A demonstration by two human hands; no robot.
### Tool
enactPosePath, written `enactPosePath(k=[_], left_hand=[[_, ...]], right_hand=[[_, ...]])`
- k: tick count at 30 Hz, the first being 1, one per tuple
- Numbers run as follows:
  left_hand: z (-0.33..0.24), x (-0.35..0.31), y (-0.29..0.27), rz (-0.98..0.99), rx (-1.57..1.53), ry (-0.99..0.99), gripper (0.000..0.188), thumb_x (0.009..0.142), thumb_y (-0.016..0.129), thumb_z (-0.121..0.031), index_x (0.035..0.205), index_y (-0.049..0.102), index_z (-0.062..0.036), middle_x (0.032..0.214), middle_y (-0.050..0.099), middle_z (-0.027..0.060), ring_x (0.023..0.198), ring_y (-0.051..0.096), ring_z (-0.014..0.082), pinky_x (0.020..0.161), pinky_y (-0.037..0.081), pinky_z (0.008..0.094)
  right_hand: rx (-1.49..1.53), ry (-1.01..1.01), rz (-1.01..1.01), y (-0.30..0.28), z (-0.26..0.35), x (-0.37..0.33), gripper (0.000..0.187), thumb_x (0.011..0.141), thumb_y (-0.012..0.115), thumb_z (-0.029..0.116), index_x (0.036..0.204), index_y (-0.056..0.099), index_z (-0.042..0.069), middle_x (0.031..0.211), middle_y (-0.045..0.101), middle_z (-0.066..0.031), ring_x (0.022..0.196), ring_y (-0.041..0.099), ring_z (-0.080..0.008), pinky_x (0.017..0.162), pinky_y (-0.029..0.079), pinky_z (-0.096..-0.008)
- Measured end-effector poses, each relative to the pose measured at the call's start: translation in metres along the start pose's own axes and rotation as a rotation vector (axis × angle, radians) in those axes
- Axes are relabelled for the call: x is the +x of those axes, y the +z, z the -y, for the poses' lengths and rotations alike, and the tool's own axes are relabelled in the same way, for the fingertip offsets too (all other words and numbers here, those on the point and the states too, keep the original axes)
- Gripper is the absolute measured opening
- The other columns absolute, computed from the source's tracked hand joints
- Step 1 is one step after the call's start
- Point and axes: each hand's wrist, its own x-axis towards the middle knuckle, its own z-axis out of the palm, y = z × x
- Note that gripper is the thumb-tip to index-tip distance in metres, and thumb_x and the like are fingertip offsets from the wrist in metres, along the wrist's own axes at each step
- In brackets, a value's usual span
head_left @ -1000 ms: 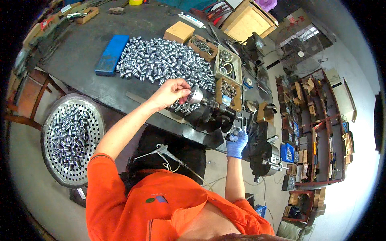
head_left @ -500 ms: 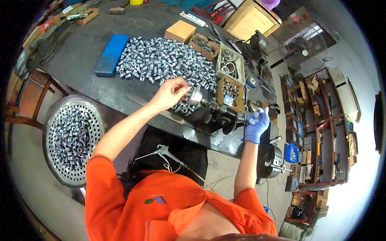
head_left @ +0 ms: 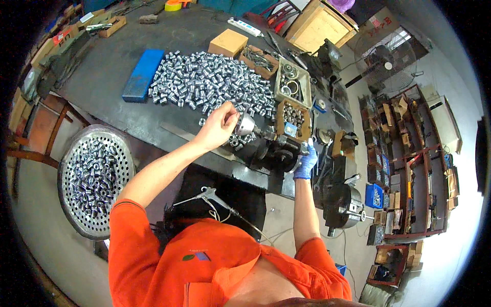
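My bare left hand is pinched closed at the front of a silver chuck. Whatever its fingertips hold there is hidden. The chuck sits on a small dark bench machine at the table's near edge. At the other end of that machine is my right hand in a blue glove, its fingers curled round the crank handle, which the glove mostly covers. Beyond the left hand spreads a large heap of short shiny metal sleeves. A few more sleeves lie below the chuck.
A perforated metal bowl of sleeves stands at left. On the table are a blue box, a cardboard box, a tray of rings and a carton of small parts. An air gun lies on black cloth near me.
My gloved right hand has moved left, closer to the machine body, and its fingers have shifted round. My left hand stays at the chuck, almost unmoved.
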Motion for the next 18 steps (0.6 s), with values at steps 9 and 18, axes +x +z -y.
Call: enactPosePath(k=[9,18], left_hand=[[-0.006,-0.002,0.003,-0.025,0.142,0.038,0.01,0.085,0.051,-0.007,0.084,0.042,-0.001,0.067,0.05,0.0149,0.055,0.052,0.0269,0.052,0.04,0.0324],[0.003,0.005,-0.003,0.031,-0.01,-0.01,0.015,0.086,0.054,-0.013,0.082,0.048,-0.0003,0.066,0.053,0.0092,0.056,0.051,0.0198,0.054,0.04,0.0314]], right_hand=[[0.223,0.096,0.088,-0.044,0.014,-0.081,0.017,0.087,0.057,0.025,0.081,0.054,0.009,0.065,0.056,0.0001,0.044,0.047,-0.0045,0.03,0.029,-0.019],[0.236,-0.104,0.167,-0.008,0.07,-0.109,0.026,0.088,0.053,0.03,0.08,0.055,0.005,0.062,0.053,-0.0008,0.045,0.045,-0.006,0.033,0.031,-0.0192]])
